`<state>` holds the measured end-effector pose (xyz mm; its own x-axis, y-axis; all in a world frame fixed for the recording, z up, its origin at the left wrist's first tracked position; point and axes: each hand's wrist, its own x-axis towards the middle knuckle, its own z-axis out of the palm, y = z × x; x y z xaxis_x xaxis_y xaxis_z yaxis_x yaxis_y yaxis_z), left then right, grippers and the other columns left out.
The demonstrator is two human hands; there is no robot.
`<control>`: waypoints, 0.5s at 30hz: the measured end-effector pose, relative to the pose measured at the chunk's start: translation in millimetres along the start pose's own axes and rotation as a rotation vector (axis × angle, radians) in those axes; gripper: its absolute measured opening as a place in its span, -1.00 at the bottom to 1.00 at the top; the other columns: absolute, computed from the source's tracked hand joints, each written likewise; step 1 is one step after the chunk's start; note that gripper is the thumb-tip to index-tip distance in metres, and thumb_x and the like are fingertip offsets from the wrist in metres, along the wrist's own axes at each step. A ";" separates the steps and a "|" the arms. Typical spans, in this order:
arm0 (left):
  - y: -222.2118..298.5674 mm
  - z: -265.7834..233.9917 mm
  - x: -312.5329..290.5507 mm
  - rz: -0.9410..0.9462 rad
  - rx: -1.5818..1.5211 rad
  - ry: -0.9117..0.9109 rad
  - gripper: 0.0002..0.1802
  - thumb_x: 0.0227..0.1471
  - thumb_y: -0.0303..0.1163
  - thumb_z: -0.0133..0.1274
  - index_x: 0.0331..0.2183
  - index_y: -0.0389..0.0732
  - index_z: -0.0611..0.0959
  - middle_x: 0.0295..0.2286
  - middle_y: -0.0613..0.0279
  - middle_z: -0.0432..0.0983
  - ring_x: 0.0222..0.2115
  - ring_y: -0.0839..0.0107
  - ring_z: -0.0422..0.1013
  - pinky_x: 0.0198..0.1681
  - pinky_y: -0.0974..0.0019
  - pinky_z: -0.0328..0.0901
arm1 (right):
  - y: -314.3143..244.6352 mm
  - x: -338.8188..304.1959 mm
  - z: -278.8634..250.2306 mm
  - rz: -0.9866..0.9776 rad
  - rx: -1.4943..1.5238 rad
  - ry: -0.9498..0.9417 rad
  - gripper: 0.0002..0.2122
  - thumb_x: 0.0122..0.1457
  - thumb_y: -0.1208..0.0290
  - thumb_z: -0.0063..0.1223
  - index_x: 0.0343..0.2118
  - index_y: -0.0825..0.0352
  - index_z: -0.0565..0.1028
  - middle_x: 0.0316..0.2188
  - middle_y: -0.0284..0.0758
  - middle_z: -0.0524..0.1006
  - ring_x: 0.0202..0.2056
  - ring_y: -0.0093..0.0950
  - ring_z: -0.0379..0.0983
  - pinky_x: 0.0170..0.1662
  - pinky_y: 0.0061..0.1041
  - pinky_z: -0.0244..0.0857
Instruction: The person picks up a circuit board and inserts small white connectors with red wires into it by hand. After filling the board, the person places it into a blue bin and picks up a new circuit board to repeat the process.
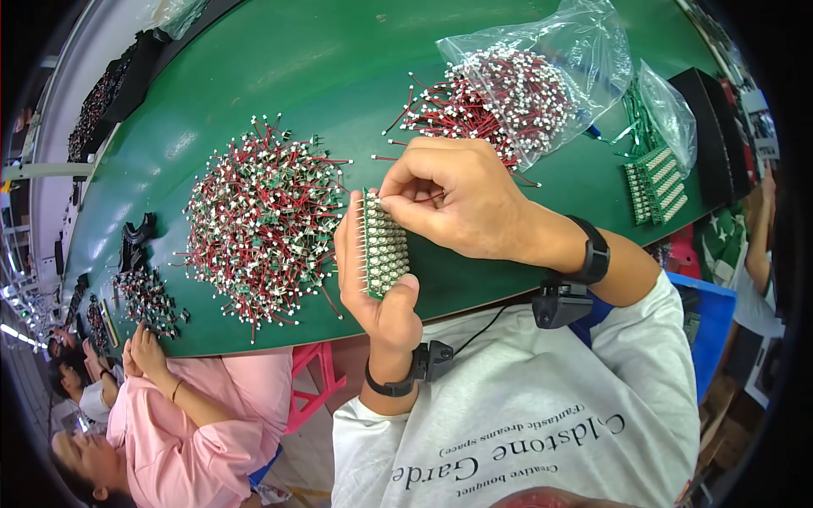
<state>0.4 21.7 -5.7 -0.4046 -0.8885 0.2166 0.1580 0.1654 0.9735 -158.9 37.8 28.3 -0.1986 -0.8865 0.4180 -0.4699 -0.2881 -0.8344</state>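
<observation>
My left hand (380, 315) is wrapped round a stack of green circuit board panels (386, 250), with the thumb across the near end. Rows of small pale metal-and-white parts cover the face, and thin pins stick out along the left edge. At the stack's far end, my right hand (467, 196) pinches a red wire lead (434, 197) between thumb and fingertips. The fingers hide most of the lead, and I cannot tell whether its end sits in a board. Left of my hands lies a big heap of small boards with red leads (264, 224).
Loose red leads with white plugs (474, 106) spill from a clear plastic bag (593, 51) at the back. More green panels (656, 186) lie at the right beside a black box (705, 127). A co-worker in pink (199, 415) sits at the left, hands by small dark parts (151, 300).
</observation>
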 end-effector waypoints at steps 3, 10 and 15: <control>-2.8 -0.4 0.8 0.002 -0.015 0.003 -0.08 -0.33 -0.35 -0.04 0.16 -0.55 0.28 0.08 -0.19 0.26 0.07 0.13 0.30 0.16 0.14 0.18 | 2.6 -1.2 3.0 -0.099 -0.074 0.025 -0.93 0.00 0.56 0.22 -0.44 0.39 0.55 -0.55 -0.34 0.50 -0.58 -0.58 0.45 -0.54 -0.62 0.32; -0.8 -0.7 -0.5 -0.031 -0.069 0.029 -0.08 -0.36 -0.39 -0.06 0.15 -0.55 0.29 0.06 -0.20 0.27 0.05 0.12 0.31 0.15 0.15 0.19 | -1.5 -1.6 3.2 -0.080 -0.060 0.047 -0.95 0.01 0.56 0.18 -0.45 0.38 0.54 -0.55 -0.35 0.48 -0.60 -0.59 0.43 -0.58 -0.61 0.30; -1.7 -0.1 -0.2 -0.001 -0.010 0.018 -0.08 -0.38 -0.40 -0.07 0.13 -0.56 0.31 0.03 -0.19 0.31 0.04 0.11 0.32 0.14 0.15 0.19 | 1.0 -2.8 8.0 -0.105 -0.086 0.066 -0.93 0.01 0.56 0.18 -0.46 0.39 0.51 -0.56 -0.35 0.46 -0.61 -0.59 0.43 -0.58 -0.62 0.30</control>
<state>0.3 21.6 -7.4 -0.3881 -0.8963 0.2144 0.1669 0.1604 0.9728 -151.9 37.2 23.4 -0.1997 -0.8266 0.5262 -0.5624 -0.3431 -0.7523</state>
